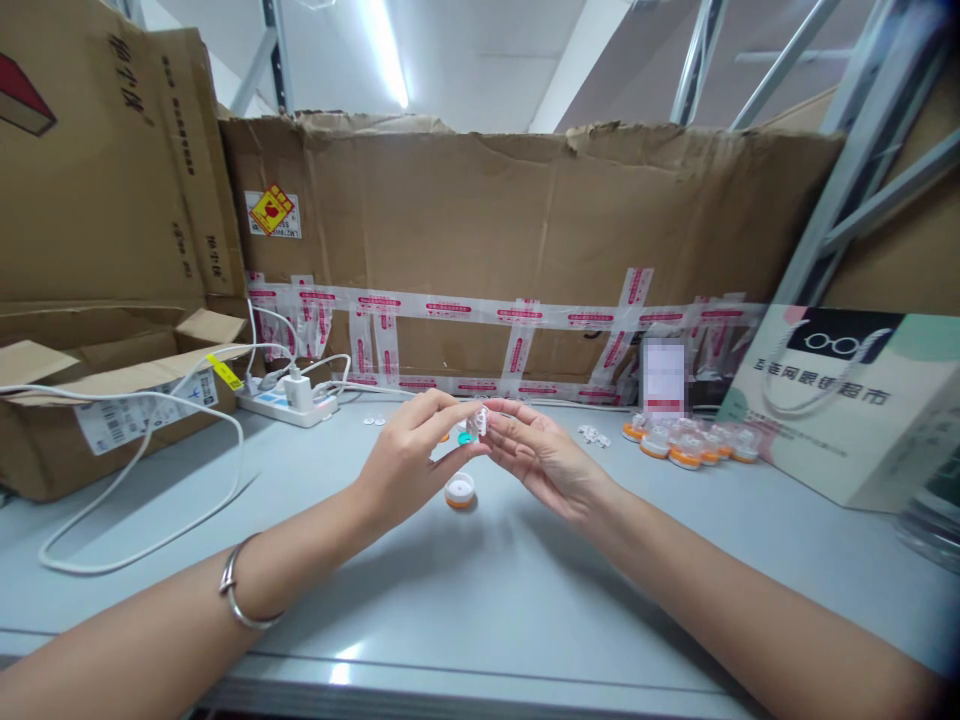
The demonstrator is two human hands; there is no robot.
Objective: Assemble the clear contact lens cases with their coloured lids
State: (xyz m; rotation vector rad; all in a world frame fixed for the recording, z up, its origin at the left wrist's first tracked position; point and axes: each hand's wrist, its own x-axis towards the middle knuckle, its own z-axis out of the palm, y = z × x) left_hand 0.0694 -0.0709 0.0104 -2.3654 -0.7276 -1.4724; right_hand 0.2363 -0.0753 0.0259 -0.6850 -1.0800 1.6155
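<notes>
1. Worktop (pixel 630 610) runs across under your forearms, grey.
2. Big cardboard box (pixel 465 220) stands along the far edge, pink-printed tape across its lower part.
3. Open carton (pixel 45 450) to your left, flaps up, shipping label on its front.
4. Paper bag (pixel 817 400) to your right, glasses logo on a black patch.
5. Your left hand (pixel 409 450) and right hand (pixel 555 455) are up over the worktop, near each other, both pinching the same clear piece between thumb and fingers. Your right hand's other fingers are loosely curled.
6. Power strip (pixel 289 400) by the carton, white plug and cables in it.
7. Orange-based clear parts (pixel 686 445) sit clustered beside the bag.
8. White-and-orange cup (pixel 460 490) sits upright on the worktop, just your side of the hands.
9. Clear piece (pixel 478 424) is at your fingertips, off the worktop.
10. Teal piece (pixel 465 438) shows past your left thumb; can't tell what it rests on.
11. Small white parts (pixel 594 436) lie loose, left of the cluster.
</notes>
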